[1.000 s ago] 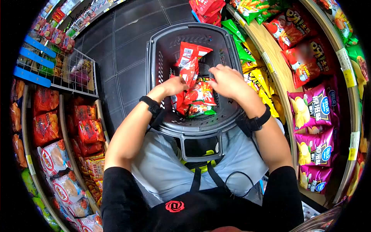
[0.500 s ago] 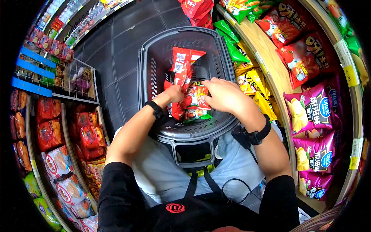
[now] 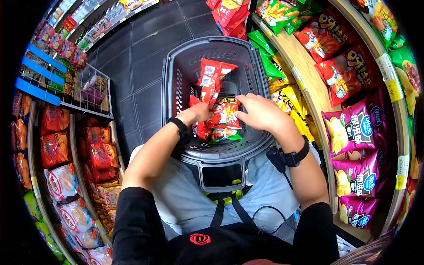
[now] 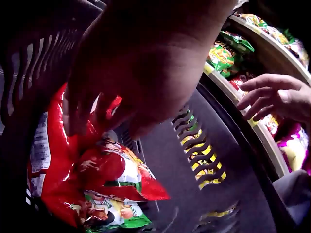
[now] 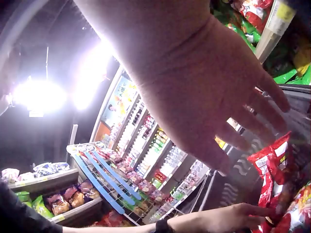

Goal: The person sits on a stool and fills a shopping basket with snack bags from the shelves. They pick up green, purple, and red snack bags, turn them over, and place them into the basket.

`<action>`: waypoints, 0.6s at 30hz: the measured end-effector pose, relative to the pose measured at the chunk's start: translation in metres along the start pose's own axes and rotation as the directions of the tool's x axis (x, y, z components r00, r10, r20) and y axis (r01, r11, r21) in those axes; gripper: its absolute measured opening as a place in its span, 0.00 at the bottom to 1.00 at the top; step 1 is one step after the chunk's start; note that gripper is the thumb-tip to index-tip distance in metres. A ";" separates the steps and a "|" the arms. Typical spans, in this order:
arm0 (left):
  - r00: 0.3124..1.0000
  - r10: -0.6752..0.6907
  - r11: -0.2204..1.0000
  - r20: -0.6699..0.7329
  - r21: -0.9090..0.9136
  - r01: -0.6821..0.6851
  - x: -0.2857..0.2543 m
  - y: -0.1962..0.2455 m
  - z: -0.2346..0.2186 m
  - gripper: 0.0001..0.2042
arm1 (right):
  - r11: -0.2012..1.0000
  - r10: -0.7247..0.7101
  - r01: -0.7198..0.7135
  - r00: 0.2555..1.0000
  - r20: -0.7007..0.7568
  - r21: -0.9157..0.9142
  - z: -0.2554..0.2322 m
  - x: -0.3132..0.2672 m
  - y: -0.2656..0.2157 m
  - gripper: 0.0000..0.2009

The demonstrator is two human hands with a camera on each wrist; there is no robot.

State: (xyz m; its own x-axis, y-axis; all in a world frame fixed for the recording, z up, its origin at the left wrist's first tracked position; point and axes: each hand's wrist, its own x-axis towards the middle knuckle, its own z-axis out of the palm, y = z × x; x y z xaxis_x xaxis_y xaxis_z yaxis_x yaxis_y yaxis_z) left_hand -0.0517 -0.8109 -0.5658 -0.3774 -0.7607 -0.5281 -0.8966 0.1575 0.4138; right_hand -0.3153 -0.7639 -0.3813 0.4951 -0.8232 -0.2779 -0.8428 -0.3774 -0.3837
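Inside the dark basket (image 3: 247, 57) lie several red snack bags. The left hand (image 3: 198, 112) reaches in at the left and grips a red bag (image 3: 210, 90); in the left wrist view that hand (image 4: 131, 82) is over a red bag (image 4: 60, 160), its fingers partly in shadow. Another red bag (image 3: 226, 115) with a picture on it lies beside it, above a green-edged bag (image 3: 226, 134). The right hand (image 3: 260, 112) hovers at the basket's right side, fingers spread and holding nothing; the right wrist view shows the same hand (image 5: 209, 92) with fingers apart.
On the right, shelves (image 3: 304, 84) hold red, green and purple chip bags (image 3: 353, 128), with yellow bags (image 3: 293, 101) close to the basket. Left are shelves of red packets (image 3: 56, 151) and a wire rack (image 3: 95, 90). The basket stands between the person's legs on dark floor tiles (image 3: 148, 57).
The right hand has moved from above the bags toward the basket's right side. The left hand stays at the red bag. The camera view has shifted slightly.
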 end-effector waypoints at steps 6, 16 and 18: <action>0.977 -0.104 0.957 -0.185 -0.287 0.048 -0.014 0.009 -0.044 0.18 | 1.000 0.019 -0.019 1.000 0.000 -0.021 0.001 0.005 0.013 0.26; 0.808 -0.136 0.125 -0.574 -0.819 -0.560 -0.093 0.029 -0.120 0.14 | 0.996 0.025 -0.016 0.995 -0.096 0.087 -0.015 0.009 0.024 0.31; 0.824 -0.128 -0.068 -0.552 -0.824 -0.563 -0.100 0.024 -0.123 0.12 | 0.980 -0.018 0.062 0.974 -0.226 0.190 -0.020 0.011 0.031 0.34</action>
State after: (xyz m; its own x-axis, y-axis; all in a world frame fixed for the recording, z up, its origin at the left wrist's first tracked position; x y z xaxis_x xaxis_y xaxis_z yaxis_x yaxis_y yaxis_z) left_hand -0.0066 -0.8081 -0.4119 -0.0680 -0.9946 -0.0784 0.4646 -0.1011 0.8797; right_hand -0.3400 -0.7928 -0.3780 0.4501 -0.8906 -0.0650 -0.7550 -0.3406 -0.5603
